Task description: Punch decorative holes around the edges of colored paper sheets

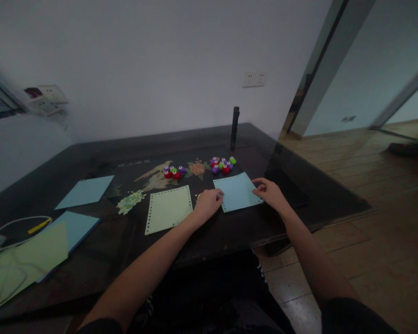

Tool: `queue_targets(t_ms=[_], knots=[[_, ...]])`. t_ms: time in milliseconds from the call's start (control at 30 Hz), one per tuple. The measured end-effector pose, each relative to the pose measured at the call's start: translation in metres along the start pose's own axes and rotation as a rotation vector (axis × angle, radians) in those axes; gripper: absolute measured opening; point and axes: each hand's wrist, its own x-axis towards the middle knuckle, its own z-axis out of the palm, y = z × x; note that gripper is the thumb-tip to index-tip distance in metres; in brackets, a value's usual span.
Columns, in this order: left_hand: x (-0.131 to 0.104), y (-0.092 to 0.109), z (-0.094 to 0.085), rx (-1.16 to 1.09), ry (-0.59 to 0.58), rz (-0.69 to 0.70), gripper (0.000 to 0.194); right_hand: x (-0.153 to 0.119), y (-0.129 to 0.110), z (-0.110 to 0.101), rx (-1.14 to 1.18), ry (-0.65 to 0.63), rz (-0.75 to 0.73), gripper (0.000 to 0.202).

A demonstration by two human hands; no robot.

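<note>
A light blue sheet (238, 191) with holes along its edges lies on the dark table in front of me. My left hand (210, 202) is at its left edge, fingers closed together; a small glint shows at the fingertips, too small to name. At the sheet's right edge my right hand (267, 190) has its thumb and index finger around the paper's border. A pale green sheet (169, 208) with punched holes lies left of the blue one, partly behind my left forearm. Small red, purple and green pieces with eye-like dots form a right cluster (225, 169) and a left cluster (176, 176).
A black upright cylinder (234, 128) stands at the back of the table (209, 243). More blue sheets (85, 191) and a large green sheet (31, 253) lie at the left, with a white cable (7, 222) across them. A dark flat object (287, 188) is at the right.
</note>
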Motion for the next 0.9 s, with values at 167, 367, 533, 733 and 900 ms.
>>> queue_targets(t_ms=[167, 367, 533, 733, 900], knots=[[0.0006, 0.0001, 0.0014, 0.015, -0.011, -0.02, 0.024, 0.0, -0.0009, 0.0012, -0.038, 0.004, 0.001, 0.032], [0.0007, 0.0008, 0.0008, 0.026, -0.01, -0.009, 0.024, 0.0004, 0.0019, 0.0048, -0.114, 0.039, -0.062, 0.024], [0.0008, 0.0001, 0.0018, 0.028, 0.005, 0.008, 0.024, -0.001, 0.0003, 0.0056, -0.17, 0.024, -0.083, 0.02], [0.0003, 0.0023, -0.0005, 0.032, -0.006, -0.002, 0.023, -0.0029, -0.0043, 0.0046, -0.234, -0.003, -0.088, 0.016], [-0.0006, 0.0058, -0.0027, 0.135, -0.007, 0.015, 0.026, -0.0044, -0.0026, 0.0055, -0.296, 0.041, -0.166, 0.014]])
